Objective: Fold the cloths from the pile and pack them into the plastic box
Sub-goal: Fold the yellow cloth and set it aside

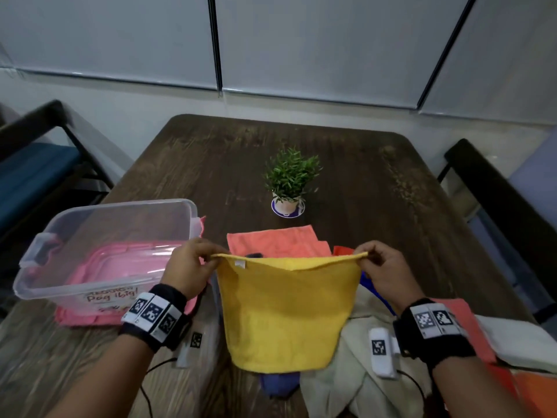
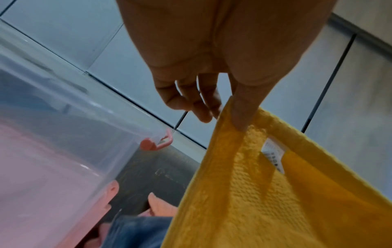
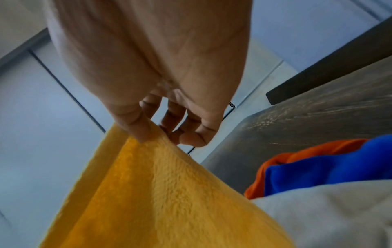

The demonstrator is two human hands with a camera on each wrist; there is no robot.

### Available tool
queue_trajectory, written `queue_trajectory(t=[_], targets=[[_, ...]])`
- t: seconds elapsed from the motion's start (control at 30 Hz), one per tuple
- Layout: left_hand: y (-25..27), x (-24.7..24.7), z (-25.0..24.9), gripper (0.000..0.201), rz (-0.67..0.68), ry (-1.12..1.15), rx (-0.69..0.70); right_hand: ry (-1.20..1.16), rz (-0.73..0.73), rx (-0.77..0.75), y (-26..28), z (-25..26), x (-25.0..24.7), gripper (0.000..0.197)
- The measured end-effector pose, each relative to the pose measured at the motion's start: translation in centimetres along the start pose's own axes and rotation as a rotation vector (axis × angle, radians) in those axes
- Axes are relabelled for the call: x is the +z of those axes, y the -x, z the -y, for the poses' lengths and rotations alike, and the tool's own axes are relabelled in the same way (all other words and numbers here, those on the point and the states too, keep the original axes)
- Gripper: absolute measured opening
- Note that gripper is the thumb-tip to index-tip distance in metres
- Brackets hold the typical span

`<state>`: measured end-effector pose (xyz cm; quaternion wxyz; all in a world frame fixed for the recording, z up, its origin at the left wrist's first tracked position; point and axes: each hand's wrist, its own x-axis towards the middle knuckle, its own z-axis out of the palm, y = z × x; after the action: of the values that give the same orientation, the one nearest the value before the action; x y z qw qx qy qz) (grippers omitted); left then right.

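Observation:
A yellow cloth (image 1: 286, 312) hangs spread between both hands above the table's near side. My left hand (image 1: 193, 267) pinches its upper left corner (image 2: 239, 127) beside a small white label (image 2: 273, 156). My right hand (image 1: 382, 267) pinches the upper right corner (image 3: 144, 137). The clear plastic box (image 1: 102, 248) stands at the left with its pink lid (image 1: 120, 267) showing through it. The pile lies under and right of the yellow cloth: a beige cloth (image 1: 361, 372), a blue cloth (image 3: 331, 167), an orange cloth (image 3: 297, 154) and a salmon cloth (image 1: 280, 241).
A small potted plant (image 1: 287, 182) stands at the table's middle. A pink cloth (image 1: 87, 316) lies under the box. Dark chairs flank the table at left (image 1: 45, 164) and right (image 1: 506, 206). The wooden table (image 1: 361, 164) stretches beyond the plant.

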<state>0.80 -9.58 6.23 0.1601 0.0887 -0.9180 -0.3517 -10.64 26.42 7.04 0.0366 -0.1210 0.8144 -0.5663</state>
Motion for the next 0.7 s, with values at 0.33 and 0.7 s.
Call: queue_trajectory(t=[0.33,0.7], targets=[[7.5,5.4,4.8,0.02,0.636,-0.176,-0.209,0.538,0.533,0.183,5.0,-7.6,1.4,0.041],[6.9,10.1,9.5,0.021,0.424,0.014,-0.627,0.584,0.136,0.418,3.2,-6.3,3.1,0.013]])
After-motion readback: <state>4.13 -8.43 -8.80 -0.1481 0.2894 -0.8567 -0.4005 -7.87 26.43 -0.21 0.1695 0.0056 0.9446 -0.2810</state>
